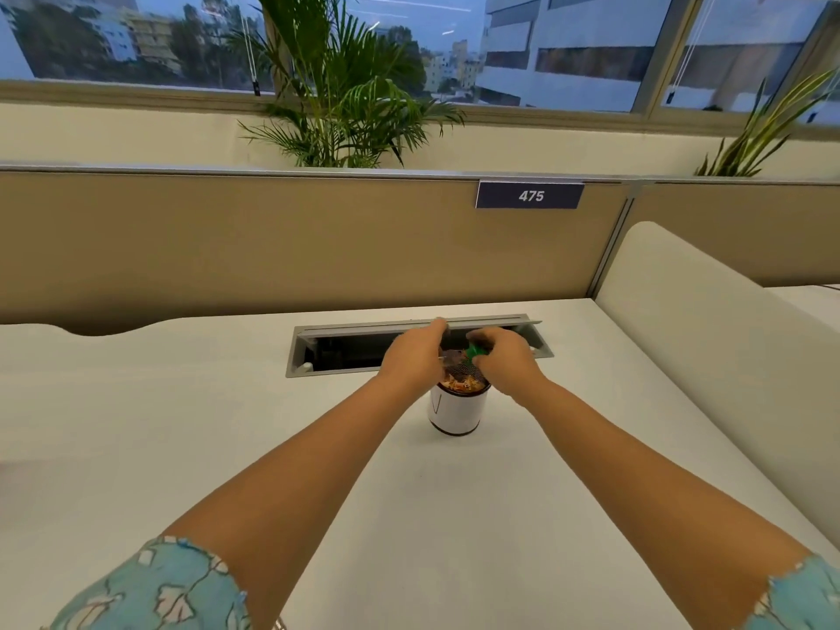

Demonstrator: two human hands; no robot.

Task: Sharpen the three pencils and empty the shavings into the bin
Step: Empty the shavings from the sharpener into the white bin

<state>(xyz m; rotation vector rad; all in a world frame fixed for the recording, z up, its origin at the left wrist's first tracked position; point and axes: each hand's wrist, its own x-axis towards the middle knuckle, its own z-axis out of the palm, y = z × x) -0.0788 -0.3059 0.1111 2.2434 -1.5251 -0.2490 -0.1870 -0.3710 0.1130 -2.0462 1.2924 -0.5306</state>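
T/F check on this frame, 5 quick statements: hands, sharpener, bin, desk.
1. Both hands are over the small white bin. True.
2. The right hand has its grip on a red sharpener. False: the green sharpener is what it pinches.
3. The bin already holds shavings. True.
4. The bin stands on the floor. False: it stands on the white desk, in front of the open cable tray.
5. The left hand lies flat on the desk. False: it is raised over the bin, fingers curled; what it holds is too blurred to tell.
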